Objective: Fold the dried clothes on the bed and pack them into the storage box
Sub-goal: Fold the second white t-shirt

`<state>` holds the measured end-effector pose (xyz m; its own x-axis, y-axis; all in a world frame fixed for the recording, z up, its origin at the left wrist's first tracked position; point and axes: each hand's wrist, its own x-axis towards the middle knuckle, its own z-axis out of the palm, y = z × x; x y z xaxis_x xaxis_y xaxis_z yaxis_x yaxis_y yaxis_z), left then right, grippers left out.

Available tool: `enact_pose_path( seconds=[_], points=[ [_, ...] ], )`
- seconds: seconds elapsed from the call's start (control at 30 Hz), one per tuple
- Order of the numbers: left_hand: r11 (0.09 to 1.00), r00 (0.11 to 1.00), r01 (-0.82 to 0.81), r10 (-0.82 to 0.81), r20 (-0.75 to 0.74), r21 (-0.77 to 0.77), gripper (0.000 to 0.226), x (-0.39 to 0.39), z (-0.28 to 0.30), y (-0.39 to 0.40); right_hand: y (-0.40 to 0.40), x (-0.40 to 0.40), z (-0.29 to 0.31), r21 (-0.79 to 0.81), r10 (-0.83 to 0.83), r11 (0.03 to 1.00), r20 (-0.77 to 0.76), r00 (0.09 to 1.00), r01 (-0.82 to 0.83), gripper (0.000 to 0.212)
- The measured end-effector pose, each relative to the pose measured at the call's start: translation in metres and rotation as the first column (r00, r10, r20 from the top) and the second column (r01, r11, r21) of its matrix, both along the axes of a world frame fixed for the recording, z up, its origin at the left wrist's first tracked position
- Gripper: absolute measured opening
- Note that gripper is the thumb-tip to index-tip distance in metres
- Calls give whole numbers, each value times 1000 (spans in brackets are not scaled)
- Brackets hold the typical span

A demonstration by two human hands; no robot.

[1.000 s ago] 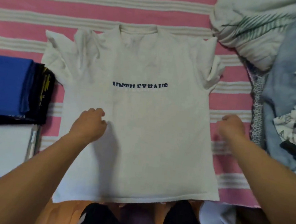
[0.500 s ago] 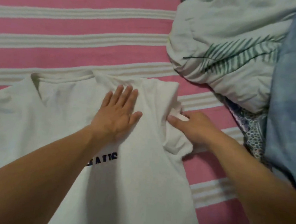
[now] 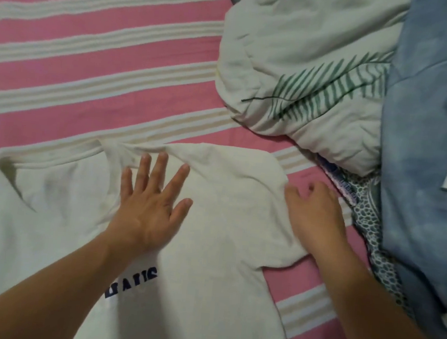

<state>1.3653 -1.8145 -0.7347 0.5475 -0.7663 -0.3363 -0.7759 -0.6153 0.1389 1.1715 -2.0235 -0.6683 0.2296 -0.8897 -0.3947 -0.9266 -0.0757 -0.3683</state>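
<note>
A white T-shirt (image 3: 214, 250) with dark blue lettering lies face up on the pink-and-white striped bed sheet (image 3: 89, 80). My left hand (image 3: 150, 206) presses flat on its chest just right of the collar, fingers spread. My right hand (image 3: 316, 213) rests on the outer edge of the shirt's right sleeve, which now lies spread flat; its fingers are loosely bent and grip nothing that I can see. The storage box is out of view.
A crumpled pale quilt with a green leaf print (image 3: 307, 76) lies at the upper right. A blue garment (image 3: 430, 162) and a patterned grey-and-white cloth (image 3: 370, 219) pile along the right edge, close to my right hand.
The view swung up and right, dropping the folded stack at the left. My left hand went from the shirt's middle to its chest. The bunched right sleeve has been spread flat.
</note>
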Motion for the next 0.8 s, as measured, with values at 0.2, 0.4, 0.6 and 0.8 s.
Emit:
enact_pose_path(
  seconds=[0.2,0.4,0.6,0.8],
  points=[
    [1000,1000,0,0,-8,4,65,0,0,-1,-28,47,-6,770,-510,609,195,838,192,50],
    [1000,997,1,0,-83,15,69,7,-1,-1,19,53,14,826,-143,462,429,892,-323,55],
    [996,926,49,-73,-371,-76,100,42,-4,8,66,50,35,638,235,469,577,782,-611,32],
    [992,920,59,-97,-379,-111,106,42,-2,8,68,55,4,201,371,827,507,779,-525,30]
  ],
)
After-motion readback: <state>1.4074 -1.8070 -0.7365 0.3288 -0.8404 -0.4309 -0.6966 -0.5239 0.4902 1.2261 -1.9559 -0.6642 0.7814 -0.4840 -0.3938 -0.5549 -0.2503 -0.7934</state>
